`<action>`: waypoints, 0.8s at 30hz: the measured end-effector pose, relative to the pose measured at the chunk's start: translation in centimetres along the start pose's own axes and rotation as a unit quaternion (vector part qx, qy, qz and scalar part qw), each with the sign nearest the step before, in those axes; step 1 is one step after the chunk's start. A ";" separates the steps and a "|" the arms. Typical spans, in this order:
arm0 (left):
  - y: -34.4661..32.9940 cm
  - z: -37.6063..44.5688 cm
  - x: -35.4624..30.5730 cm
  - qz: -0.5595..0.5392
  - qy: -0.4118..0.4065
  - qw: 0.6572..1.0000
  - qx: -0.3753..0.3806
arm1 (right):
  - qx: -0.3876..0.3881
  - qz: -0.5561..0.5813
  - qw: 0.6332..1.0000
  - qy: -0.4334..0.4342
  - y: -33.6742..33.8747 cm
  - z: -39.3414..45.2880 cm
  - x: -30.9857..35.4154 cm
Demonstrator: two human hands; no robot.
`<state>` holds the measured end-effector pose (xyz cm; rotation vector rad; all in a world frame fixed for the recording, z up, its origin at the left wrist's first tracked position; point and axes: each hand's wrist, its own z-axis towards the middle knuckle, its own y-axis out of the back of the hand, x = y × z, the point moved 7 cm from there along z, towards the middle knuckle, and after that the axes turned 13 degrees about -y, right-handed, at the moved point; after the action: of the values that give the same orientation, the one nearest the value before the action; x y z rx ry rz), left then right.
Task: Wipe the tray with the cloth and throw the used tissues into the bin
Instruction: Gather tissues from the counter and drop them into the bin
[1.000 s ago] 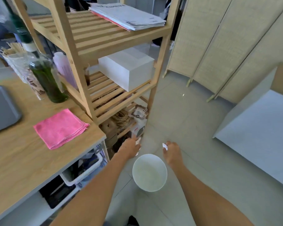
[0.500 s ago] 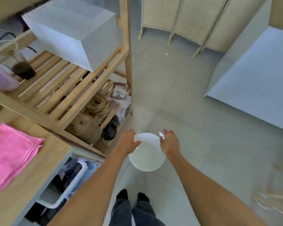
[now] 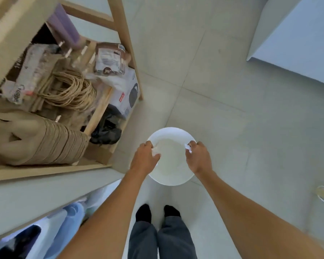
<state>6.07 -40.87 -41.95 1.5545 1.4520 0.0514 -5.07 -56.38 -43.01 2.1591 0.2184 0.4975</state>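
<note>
A small crumpled white tissue [image 3: 187, 147] is pinched between the fingertips of the right hand [image 3: 198, 158], whose fingers are curled in over the right side of the round white plastic bin [image 3: 171, 136]. A second scrap of white tissue [image 3: 155, 150] is held in the closed fingers of the left hand [image 3: 144, 159], above the bin's left rim; only a little of this scrap is seen past the knuckles. Both hands are held over the open mouth of the bin, the bare forearms reaching down from the lower edge of the view. The bin stands on the pale grey tiled floor [image 3: 223, 90], just ahead of two feet in black socks [image 3: 143, 214] and dark grey trousers [image 3: 163, 240]. To the left of the bin, the lowest level of a light wooden slatted shelf unit [image 3: 99, 111] is seen from above, carrying a coil of tan twine [image 3: 71, 90], a stack of brown paper bags [image 3: 51, 143] and a black plastic bag [image 3: 107, 129] at its near right corner.
</note>
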 end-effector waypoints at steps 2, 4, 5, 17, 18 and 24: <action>-1.3 1.3 1.2 -0.001 0.005 1.000 0.005 | 0.004 0.004 1.000 -0.011 -1.8 1.4 -0.5; -2.5 2.7 2.3 -0.001 0.007 1.000 0.006 | 0.005 0.008 1.000 -0.014 -3.6 2.7 -0.9; -2.9 3.2 2.8 0.001 0.005 1.000 0.006 | 0.006 0.008 1.000 -0.014 -4.3 3.1 -0.9; -4.3 5.3 5.4 0.032 -0.009 0.999 -0.001 | 0.123 -0.020 0.991 -0.045 -10.7 5.1 -2.5; -4.3 5.4 5.4 0.034 -0.010 0.999 0.000 | 0.131 -0.024 0.990 -0.050 -10.9 5.0 -2.9; -4.3 5.4 4.6 0.050 -0.022 0.998 0.008 | 0.115 -0.065 0.989 -0.068 -10.3 4.4 -5.3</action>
<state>7.48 -41.26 -50.05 1.6309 1.3433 0.0631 -7.78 -55.27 -55.02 2.3737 0.3529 0.2596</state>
